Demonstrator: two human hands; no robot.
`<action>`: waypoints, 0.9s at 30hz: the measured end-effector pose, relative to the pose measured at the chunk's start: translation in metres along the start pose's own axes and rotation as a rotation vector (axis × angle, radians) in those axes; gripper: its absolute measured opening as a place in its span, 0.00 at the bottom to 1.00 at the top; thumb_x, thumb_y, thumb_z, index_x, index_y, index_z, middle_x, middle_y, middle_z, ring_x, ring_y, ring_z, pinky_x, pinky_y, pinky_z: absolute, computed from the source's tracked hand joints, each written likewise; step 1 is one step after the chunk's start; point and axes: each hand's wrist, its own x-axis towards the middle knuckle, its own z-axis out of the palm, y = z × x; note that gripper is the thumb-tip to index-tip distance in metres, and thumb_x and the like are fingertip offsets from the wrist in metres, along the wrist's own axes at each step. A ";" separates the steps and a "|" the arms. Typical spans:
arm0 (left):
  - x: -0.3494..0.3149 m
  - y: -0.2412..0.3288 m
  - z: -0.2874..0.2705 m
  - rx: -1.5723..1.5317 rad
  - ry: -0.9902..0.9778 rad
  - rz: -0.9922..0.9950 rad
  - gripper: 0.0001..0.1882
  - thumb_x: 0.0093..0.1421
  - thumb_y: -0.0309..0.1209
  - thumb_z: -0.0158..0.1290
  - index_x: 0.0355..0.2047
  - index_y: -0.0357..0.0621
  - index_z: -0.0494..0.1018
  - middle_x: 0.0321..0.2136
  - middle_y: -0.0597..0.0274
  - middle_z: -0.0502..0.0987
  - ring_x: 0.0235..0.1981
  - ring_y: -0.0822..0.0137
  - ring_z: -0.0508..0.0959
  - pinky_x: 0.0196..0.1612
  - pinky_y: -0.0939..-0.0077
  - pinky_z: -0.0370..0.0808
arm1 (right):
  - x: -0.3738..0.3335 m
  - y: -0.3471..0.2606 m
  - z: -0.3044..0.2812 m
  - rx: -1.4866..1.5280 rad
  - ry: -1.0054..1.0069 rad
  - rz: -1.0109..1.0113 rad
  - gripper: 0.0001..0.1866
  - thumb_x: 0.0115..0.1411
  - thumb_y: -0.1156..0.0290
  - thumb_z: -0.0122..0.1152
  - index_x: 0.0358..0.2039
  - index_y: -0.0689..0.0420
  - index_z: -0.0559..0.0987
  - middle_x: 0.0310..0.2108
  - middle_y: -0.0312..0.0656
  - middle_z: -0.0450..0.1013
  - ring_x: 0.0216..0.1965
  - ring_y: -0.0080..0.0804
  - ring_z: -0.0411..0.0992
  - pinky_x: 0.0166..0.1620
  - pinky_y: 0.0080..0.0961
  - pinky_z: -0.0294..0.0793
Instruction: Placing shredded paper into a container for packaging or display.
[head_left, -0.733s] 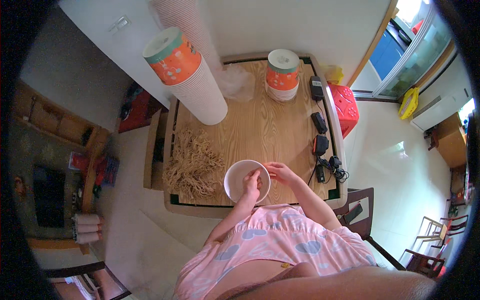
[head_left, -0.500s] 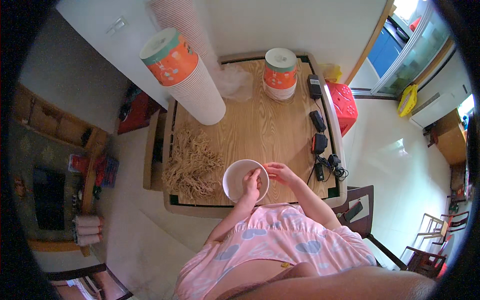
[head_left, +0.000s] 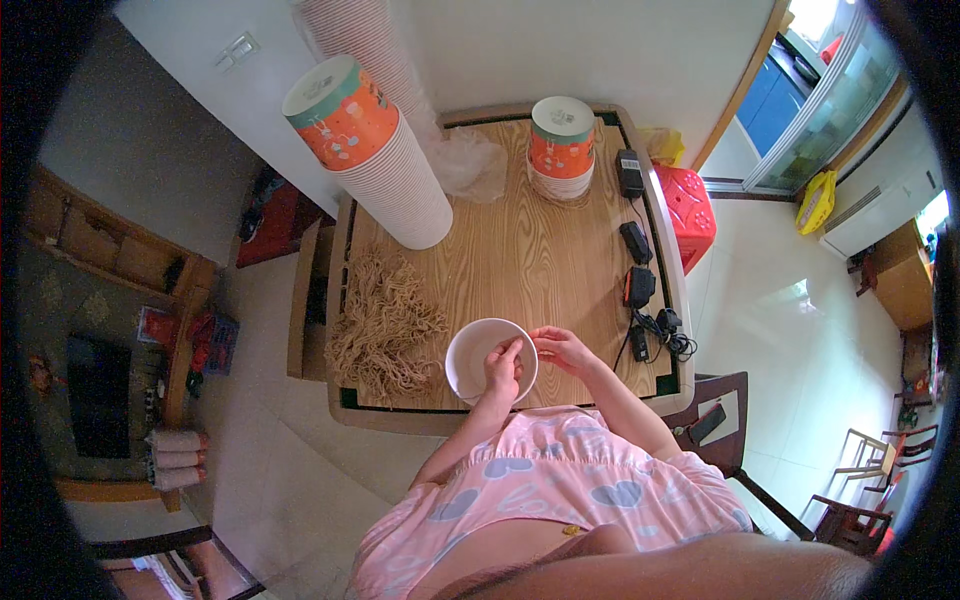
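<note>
I had the left hand (head_left: 503, 370) half-curled inside the upward-facing white cup (head_left: 466, 358) — the right hand (head_left: 562, 350) loosely bent at its right wall; either's grip I couldn't tell.

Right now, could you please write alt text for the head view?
The left hand is inside a white cup, the right hand at its outer right side, at a wooden table. Twine lies left; cup stacks stand beyond.

L hand (head_left: 503, 367) in the white cup (head_left: 467, 360), fingers curled, thumb up twd its R wall — exact grip hidden. R hand (head_left: 564, 350) against cup's outer R side, fingers bent, grip unclear. L forearm (head_left: 462, 435) rises from below-left of cup, R forearm (head_left: 632, 410) from below-right — both bare.
</note>
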 end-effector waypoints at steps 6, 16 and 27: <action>-0.001 -0.002 -0.002 0.007 -0.013 0.002 0.02 0.53 0.28 0.53 0.28 0.46 0.73 0.11 0.81 0.60 0.09 0.86 0.55 0.10 0.89 0.49 | 0.000 -0.005 0.007 -0.014 0.009 0.001 0.13 0.57 0.70 0.53 0.42 0.59 0.72 0.38 0.36 0.70 0.40 0.23 0.69 0.43 0.21 0.68; 0.004 -0.005 -0.005 0.030 -0.021 -0.007 0.01 0.53 0.27 0.52 0.28 0.47 0.73 0.11 0.81 0.60 0.09 0.86 0.55 0.10 0.90 0.49 | 0.010 0.000 0.005 -0.067 0.037 -0.033 0.08 0.57 0.70 0.53 0.36 0.59 0.73 0.34 0.34 0.70 0.36 0.23 0.69 0.43 0.20 0.68; -0.021 0.066 0.031 0.997 -0.082 0.944 0.12 0.47 0.30 0.57 0.32 0.44 0.71 0.21 0.65 0.69 0.23 0.66 0.73 0.27 0.71 0.70 | 0.014 -0.035 0.010 -0.440 0.163 -0.367 0.05 0.56 0.72 0.54 0.29 0.59 0.71 0.28 0.35 0.70 0.31 0.22 0.67 0.35 0.19 0.67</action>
